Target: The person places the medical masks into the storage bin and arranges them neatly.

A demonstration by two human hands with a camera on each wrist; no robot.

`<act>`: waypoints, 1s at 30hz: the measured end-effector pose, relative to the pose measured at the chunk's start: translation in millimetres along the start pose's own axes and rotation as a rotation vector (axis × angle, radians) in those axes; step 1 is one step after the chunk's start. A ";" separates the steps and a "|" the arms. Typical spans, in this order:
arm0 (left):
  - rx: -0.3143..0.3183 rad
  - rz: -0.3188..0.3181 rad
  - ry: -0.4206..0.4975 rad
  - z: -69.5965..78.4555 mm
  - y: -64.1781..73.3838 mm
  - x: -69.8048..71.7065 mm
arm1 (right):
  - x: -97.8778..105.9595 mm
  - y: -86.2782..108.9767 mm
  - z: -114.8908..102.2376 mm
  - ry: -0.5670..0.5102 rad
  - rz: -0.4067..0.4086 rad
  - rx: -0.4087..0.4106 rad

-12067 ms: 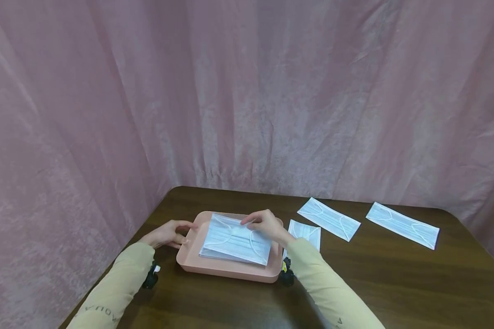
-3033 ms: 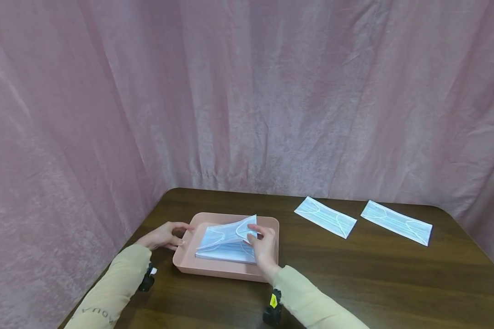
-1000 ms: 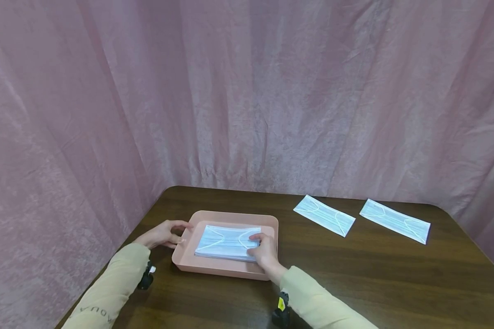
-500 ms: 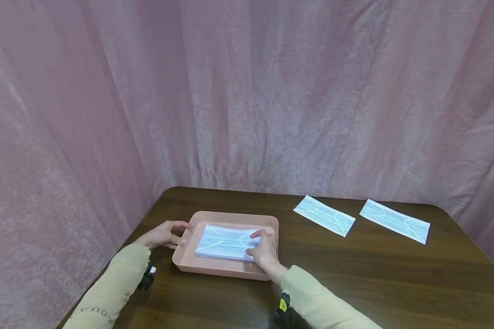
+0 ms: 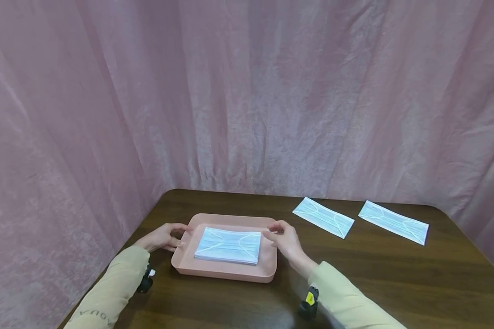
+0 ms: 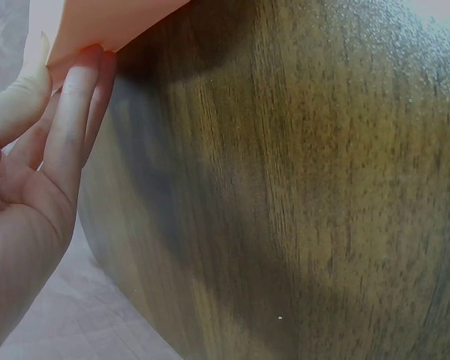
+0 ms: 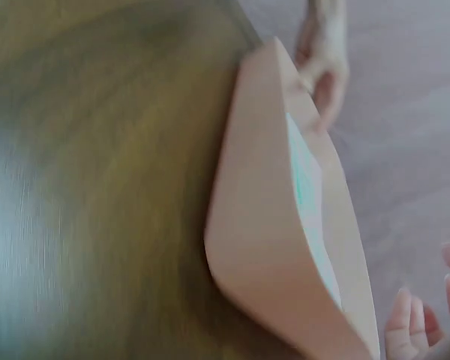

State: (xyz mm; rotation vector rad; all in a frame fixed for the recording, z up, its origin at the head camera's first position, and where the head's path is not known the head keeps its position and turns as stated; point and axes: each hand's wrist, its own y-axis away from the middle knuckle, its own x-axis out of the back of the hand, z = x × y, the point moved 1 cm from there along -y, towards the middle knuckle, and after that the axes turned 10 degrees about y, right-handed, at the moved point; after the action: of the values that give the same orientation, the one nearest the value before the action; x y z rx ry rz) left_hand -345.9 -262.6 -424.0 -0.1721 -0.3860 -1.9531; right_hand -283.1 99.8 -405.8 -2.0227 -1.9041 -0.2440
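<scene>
A neat stack of pale blue pleated face masks (image 5: 228, 246) lies flat in the pink tray (image 5: 222, 275), white ear loops on top. My left hand (image 5: 161, 237) pinches the tray's left rim; in the left wrist view its thumb (image 6: 19, 105) is at the edge and its fingers lie against the outer wall. Above the tray's right rim, my right hand (image 5: 287, 240) has loosely bent fingers and holds nothing. Only its fingertips (image 7: 405, 322) show at the lower right of the right wrist view.
Two single face masks lie on the dark wooden table, one (image 5: 323, 217) right of the tray and another (image 5: 394, 222) farther right. A pink curtain (image 5: 247, 100) hangs behind the table (image 5: 374, 274).
My right hand has let go of the mask stack and moved right to the tray's rim. Earlier it laid down a mask, and the mask beside the tray left the table. The left hand stayed.
</scene>
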 end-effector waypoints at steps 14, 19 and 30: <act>-0.024 -0.036 0.030 -5.1 5.1 8.8 | 105.4 -32.7 60.2 0.007 0.206 0.041; 0.007 0.012 0.014 -5.3 6.6 9.9 | 131.8 -42.6 77.3 0.213 0.197 0.085; 0.000 0.004 0.015 -3.1 10.3 11.2 | 155.5 -58.2 110.4 0.454 0.067 0.168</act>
State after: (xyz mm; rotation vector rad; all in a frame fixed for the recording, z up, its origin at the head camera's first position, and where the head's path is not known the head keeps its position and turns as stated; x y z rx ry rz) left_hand -340.9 -277.2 -421.6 -0.1580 -0.3756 -1.9497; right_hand -340.6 286.8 -444.1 -1.7371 -1.5199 -0.4650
